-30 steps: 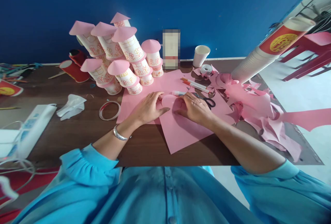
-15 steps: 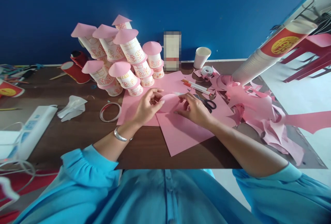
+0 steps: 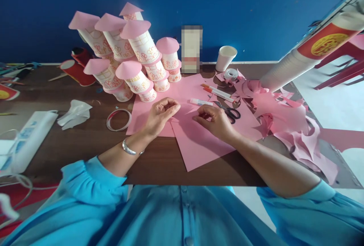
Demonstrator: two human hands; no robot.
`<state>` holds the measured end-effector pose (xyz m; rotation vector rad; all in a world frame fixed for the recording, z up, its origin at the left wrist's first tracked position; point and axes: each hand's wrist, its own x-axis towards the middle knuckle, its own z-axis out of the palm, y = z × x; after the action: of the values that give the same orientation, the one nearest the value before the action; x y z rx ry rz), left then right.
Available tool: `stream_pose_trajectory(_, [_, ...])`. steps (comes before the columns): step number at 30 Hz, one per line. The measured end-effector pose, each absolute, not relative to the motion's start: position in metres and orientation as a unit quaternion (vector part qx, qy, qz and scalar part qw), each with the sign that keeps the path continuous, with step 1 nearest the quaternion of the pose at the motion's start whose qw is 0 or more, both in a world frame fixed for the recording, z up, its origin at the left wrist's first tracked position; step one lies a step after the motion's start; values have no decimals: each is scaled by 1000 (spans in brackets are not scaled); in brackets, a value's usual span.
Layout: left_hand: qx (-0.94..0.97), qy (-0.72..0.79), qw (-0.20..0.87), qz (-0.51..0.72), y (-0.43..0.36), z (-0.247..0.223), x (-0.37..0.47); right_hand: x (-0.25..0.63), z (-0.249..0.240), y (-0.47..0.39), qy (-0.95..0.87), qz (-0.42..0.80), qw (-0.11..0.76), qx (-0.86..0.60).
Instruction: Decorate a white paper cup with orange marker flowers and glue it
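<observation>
Just above the pink sheets (image 3: 204,143), my left hand (image 3: 163,116) and my right hand (image 3: 214,121) face each other with fingertips pinched. Between them is a thin pink paper piece (image 3: 187,112), seen nearly edge-on; its outline blends into the pink behind it. Both hands appear closed on its sides. A glue stick (image 3: 201,102) lies behind my fingers. Black-handled scissors (image 3: 232,114) rest beside my right hand, and two orange-and-white markers (image 3: 218,93) lie farther back. Paper-cup towers (image 3: 139,49) with pink cone roofs stand back left.
A tape ring (image 3: 119,120), crumpled white paper (image 3: 75,114) and a power strip (image 3: 30,140) are at left. Behind stand a white cup (image 3: 226,58) and a tape roll (image 3: 230,74). Pink scraps (image 3: 284,113) and a tall cup stack (image 3: 295,64) occupy the right.
The round pink piece between my hands has tipped from facing the view to nearly edge-on, uncovering the glue stick. The view has shifted slightly; my hands stay about as far apart.
</observation>
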<state>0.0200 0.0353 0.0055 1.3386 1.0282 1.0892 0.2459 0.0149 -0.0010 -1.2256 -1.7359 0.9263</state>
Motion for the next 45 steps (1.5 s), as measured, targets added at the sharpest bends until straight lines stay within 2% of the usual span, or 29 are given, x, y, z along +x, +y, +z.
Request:
stream_pose_trajectory(9, [588,452,519,425,30,14,24,240,2,11,-631,471,389,-479])
stream_pose_trajectory(16, [605,469,510,391,29,18,25,239,2,11,-608,496,384,-486])
stream_pose_trajectory(26, [608,504,523,322,28,19,27,233,7,6,-641,456,426,-447])
stream_pose_trajectory(34, [603,479,550,322,29,17,27,234,8,3,-670,434,432,-420])
stream_pose_trajectory(45, [607,451,570,320,27,19,28,233,8,5,-647,452,384,-479])
